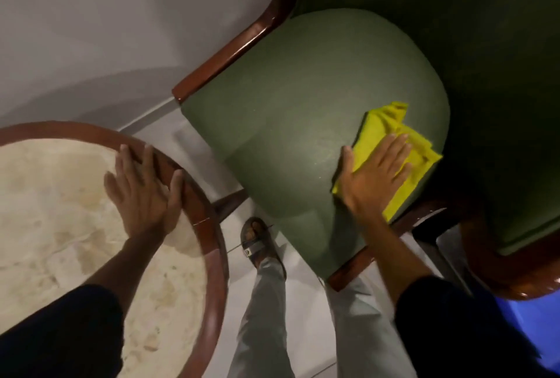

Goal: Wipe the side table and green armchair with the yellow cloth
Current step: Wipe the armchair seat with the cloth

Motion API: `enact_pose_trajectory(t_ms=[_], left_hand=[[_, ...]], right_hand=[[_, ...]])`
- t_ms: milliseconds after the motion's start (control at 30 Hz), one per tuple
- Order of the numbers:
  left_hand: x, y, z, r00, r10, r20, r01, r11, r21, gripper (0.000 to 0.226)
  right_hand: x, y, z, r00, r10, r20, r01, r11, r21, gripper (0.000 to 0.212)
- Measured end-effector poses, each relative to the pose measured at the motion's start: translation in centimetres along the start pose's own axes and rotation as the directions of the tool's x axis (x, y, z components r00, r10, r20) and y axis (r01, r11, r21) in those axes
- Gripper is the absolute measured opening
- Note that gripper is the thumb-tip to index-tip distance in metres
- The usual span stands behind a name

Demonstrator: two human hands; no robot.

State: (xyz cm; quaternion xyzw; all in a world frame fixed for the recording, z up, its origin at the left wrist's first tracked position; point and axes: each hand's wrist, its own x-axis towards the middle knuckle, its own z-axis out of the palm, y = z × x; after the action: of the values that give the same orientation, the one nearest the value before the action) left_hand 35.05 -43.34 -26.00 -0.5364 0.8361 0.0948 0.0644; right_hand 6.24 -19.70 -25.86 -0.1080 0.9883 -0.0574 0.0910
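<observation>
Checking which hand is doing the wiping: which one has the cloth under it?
The right hand, pressed flat on the yellow cloth on the green armchair seat; the left hand rests bare on the side table.

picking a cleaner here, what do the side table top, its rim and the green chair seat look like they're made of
Side table top: looks like polished stone, perhaps marble, from its mottled cream veining. Its rim: glossy reddish-brown wood, apparently varnished, judging by the highlights. Green armchair seat: matte woven upholstery with a fine grainy texture and no shine. The exact fibre cannot be told.
</observation>
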Motion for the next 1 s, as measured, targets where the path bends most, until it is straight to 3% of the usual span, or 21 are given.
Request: enact_pose_trajectory(t_ms=[67,233,333,400,500,567,733,767,833,900,1000], left_hand=[[0.4,-0.1,0.5,1.0,-0.007,-0.018,0.007,1.0,-0.016,0.075],[0.3,0.0,0.4,0.998,-0.004,-0.057,0.001,0.999,-0.051,0.073],[0.1,0.2,0.2,0.998,0.002,-0.068,-0.005,0.999,-0.054,0.072],[0.0,0.3,0.2,0.997,0.002,-0.073,-0.006,0.999,-0.051,0.073],[0.1,0.7,0.2,0.996,0.002,-0.087,-0.005,1.0,-0.027,0.073],[0.0,0.6,0.3,0.996,0.007,-0.09,-0.009,1.0,-0.022,0.072],[0.1,0.6,0.2,0.995,0.018,-0.098,-0.02,0.999,-0.025,0.071],[0.0,0.6,0.2,0.995,0.019,-0.094,-0.021,0.999,-0.024,0.071],[0.0,0.6,0.1,0.996,0.018,-0.09,-0.019,1.0,-0.019,0.071],[-0.1,0.7,0.1,0.995,0.016,-0.1,-0.018,1.0,-0.021,0.07],[0.0,0.7,0.2,0.994,0.014,-0.108,-0.017,0.999,-0.031,0.069]], right_hand=[[3.2,-0.3,0.3,0.997,0.052,-0.065,-0.052,0.999,0.005,0.082],[7.0,-3.7,0.1,0.993,0.096,-0.066,-0.098,0.995,-0.031,0.07],[7.4,-7.2,0.4,0.998,-0.064,0.012,0.064,0.998,-0.019,0.067],[6.7,-11.0,1.1,0.959,-0.278,0.06,0.278,0.96,0.01,0.065],[3.1,-15.5,2.1,0.789,-0.605,0.108,0.611,0.792,-0.023,0.063],[0.1,-15.7,2.7,0.655,-0.741,0.151,0.753,0.656,-0.045,0.061],[-6.6,-7.7,3.5,0.359,-0.911,0.203,0.933,0.358,-0.048,0.057],[-7.8,-5.4,3.5,0.339,-0.915,0.217,0.941,0.335,-0.056,0.057],[-8.8,-1.3,3.3,0.432,-0.88,0.196,0.902,0.422,-0.089,0.054],[-7.8,1.9,2.5,0.618,-0.773,0.145,0.787,0.605,-0.122,0.054],[-4.1,4.2,1.0,0.872,-0.476,0.114,0.489,0.862,-0.133,0.055]])
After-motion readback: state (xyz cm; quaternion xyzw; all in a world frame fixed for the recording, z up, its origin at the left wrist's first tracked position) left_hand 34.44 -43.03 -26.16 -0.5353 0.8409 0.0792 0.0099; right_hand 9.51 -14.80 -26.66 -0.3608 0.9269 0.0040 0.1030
